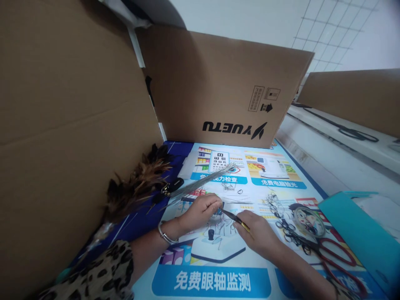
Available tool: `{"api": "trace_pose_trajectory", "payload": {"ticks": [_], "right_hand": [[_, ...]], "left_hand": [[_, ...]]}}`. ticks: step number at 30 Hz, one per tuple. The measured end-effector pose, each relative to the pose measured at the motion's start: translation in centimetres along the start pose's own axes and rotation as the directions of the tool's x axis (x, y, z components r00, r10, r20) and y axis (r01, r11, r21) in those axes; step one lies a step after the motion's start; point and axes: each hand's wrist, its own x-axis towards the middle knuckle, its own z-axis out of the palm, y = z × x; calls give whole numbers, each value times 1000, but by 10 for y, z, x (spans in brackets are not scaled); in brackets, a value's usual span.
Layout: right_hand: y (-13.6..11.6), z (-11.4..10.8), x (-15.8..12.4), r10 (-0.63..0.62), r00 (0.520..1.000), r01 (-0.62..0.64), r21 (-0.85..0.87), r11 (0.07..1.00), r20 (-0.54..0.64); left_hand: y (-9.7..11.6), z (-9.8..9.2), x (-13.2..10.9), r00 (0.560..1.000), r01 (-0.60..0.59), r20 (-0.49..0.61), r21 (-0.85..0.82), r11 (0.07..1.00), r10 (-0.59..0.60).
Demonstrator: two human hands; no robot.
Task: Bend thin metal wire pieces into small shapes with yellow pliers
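Note:
My left hand (204, 210), a bangle at its wrist, is closed in a pinch above the printed table cover; what its fingers hold is too small to make out. My right hand (256, 233) grips pliers (230, 215) with a dark pointed nose and yellowish handles. The nose points left and reaches the left fingertips. Behind the left hand lies a bundle of thin metal wires (203, 182). Loose wire pieces (231, 186) lie beyond the hands, and small bent wires (223, 227) lie beneath them.
Brown feathers (137, 177) lie at left beside a cardboard panel (71, 104); another panel (218, 83) stands behind. At right are black rings (286, 231), a clear round dish (309, 221), red-handled scissors (339, 253) and a turquoise box (353, 225).

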Motion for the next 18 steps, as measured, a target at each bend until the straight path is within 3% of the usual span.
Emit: {"api": "trace_pose_trajectory", "payload": {"ticks": [5, 12, 18], "right_hand": [[1, 2, 0, -12, 1000, 12, 15, 1000, -17], [2, 7, -1, -8, 997, 4, -42, 999, -82], [3, 7, -1, -12, 995, 3, -82, 997, -101]], "left_hand": [[2, -1, 0, 1000, 11, 0, -74, 997, -11], [-3, 1, -1, 994, 112, 37, -268, 957, -106], [-3, 3, -1, 991, 135, 25, -301, 944, -134]]}}
